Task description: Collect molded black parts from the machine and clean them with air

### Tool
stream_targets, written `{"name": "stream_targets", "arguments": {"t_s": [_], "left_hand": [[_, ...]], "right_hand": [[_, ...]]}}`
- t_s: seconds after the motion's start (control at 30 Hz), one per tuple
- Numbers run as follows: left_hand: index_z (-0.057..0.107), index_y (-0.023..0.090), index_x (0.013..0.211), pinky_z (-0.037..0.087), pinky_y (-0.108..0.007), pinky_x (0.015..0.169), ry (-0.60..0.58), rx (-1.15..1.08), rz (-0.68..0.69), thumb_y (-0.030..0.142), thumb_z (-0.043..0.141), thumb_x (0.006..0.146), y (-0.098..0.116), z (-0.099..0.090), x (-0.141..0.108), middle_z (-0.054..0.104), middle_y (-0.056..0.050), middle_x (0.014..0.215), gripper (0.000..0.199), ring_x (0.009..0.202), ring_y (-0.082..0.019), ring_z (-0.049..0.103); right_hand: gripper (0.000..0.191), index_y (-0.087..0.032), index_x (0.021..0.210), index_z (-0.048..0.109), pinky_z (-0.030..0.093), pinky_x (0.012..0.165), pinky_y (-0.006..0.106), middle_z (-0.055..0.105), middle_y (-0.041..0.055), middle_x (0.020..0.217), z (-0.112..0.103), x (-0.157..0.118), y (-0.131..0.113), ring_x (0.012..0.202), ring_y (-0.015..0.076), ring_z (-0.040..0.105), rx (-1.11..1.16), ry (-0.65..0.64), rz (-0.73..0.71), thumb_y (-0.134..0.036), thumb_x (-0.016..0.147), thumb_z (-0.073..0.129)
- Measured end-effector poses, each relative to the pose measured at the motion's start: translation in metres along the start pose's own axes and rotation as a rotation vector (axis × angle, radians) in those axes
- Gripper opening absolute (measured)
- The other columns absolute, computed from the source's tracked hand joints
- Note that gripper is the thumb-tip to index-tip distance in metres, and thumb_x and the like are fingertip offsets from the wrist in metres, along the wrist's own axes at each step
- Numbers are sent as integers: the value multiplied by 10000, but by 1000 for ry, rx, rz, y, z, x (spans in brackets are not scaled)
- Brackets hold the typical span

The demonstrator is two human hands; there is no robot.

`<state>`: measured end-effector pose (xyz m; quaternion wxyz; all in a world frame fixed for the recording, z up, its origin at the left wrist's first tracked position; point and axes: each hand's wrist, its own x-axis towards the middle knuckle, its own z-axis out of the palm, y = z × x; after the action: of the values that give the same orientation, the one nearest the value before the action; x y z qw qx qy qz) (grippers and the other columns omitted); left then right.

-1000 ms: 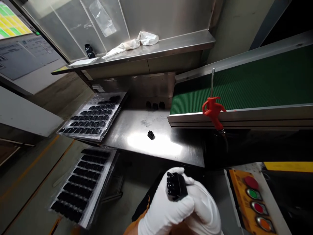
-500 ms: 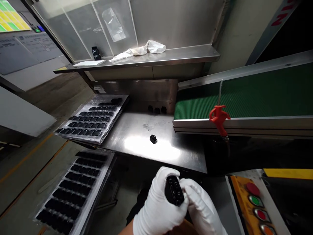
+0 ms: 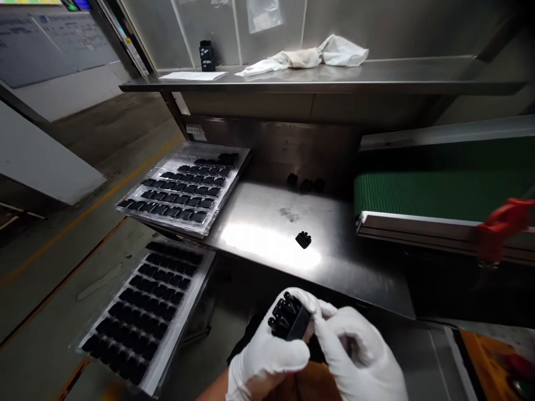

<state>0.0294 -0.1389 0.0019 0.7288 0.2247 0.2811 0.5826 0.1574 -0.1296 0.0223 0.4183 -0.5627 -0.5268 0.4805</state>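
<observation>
My left hand (image 3: pixel 276 345), in a white glove, is closed around a black plastic part (image 3: pixel 288 317). Several short, rounded pegs stick up from the part's block-shaped body. Close against its right side is my right hand (image 3: pixel 359 356), also gloved, with thumb and fingers curled together. Its fingertips meet the left fingers near the part's edge, and whatever they pinch is hidden. Beyond both hands, a similar black part (image 3: pixel 303 239) lies on the steel table (image 3: pixel 259 223).
Two plastic-covered trays (image 3: pixel 200 225) (image 3: pixel 156 381) with rows of black parts stand at left. Several dark pieces (image 3: pixel 306 185) sit at the table's back. A green conveyor (image 3: pixel 438 195) and red air gun (image 3: pixel 501 228) are right. A shelf (image 3: pixel 292 83) holds white cloth (image 3: pixel 301 58).
The view has swung left, so the scene sits farther right. The held part has been turned, its pegs now pointing up and left. My left thumb has shifted away from its face.
</observation>
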Motion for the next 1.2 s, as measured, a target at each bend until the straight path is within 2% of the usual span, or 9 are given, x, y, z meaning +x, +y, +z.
{"name": "stream_targets", "arguments": {"t_s": [0.07,0.13,0.3,0.5,0.63,0.77,0.93,1.03,1.2], "left_hand": [[637,190,939,392,-429,989,45,-74,-18,199,824,597,3,-11,-4,604,-53,908,389,961,-235,581],[650,177,937,396,-421,979,42,-180,-49,189,804,591,8,-18,-7,607,-46,852,379,924,-228,586],[658,132,835,394,-357,935,-34,-528,-240,230,685,598,34,-23,-10,589,-46,788,258,860,-196,577],[646,75,766,393,-316,800,-136,-670,-391,408,582,620,52,-41,-11,601,-96,732,369,747,-194,578],[651,48,779,401,-309,728,-107,-752,-424,429,594,671,61,-50,-10,598,-103,728,400,745,-196,590],[617,49,932,421,-320,838,55,-920,-440,405,561,781,76,-53,-10,597,-67,809,390,819,-194,608],[578,83,997,421,-313,905,147,-1023,-491,451,505,878,93,-60,-10,626,-85,919,394,873,-184,616],[577,82,1032,409,-298,941,145,-1022,-534,467,465,904,98,-67,-8,650,-98,968,421,905,-174,625],[610,106,1092,405,-286,935,78,-946,-610,547,447,889,99,-74,-3,692,-49,815,512,891,-184,641]], "right_hand": [[305,-212,587,538,431,569,250,489,-20,636,13,4,-3,574,116,479,-51,76,-107,-370,795,696],[295,-210,607,539,449,575,249,496,-16,679,25,10,-6,593,113,502,-45,71,-114,-371,810,682],[392,-201,581,447,447,515,218,460,-36,660,59,20,-21,536,79,477,57,-56,49,-428,788,692],[402,-218,742,443,243,320,128,510,-79,498,89,17,-50,337,21,342,296,-83,425,-549,774,668],[405,-214,733,462,260,309,115,501,-81,491,100,19,-52,348,21,342,316,-63,439,-554,761,681],[315,-213,729,541,397,369,150,548,-48,603,105,22,-32,429,51,450,239,-75,218,-496,805,657],[81,-249,889,659,539,620,213,630,15,892,107,23,-14,702,107,623,-81,-37,-205,-306,869,605],[214,-250,1041,649,547,668,262,640,32,896,106,29,-15,756,137,637,-303,-103,-460,-196,835,625],[205,-216,1031,659,501,637,298,664,52,884,108,41,-22,703,145,608,-626,-233,-559,-177,843,587]]}}
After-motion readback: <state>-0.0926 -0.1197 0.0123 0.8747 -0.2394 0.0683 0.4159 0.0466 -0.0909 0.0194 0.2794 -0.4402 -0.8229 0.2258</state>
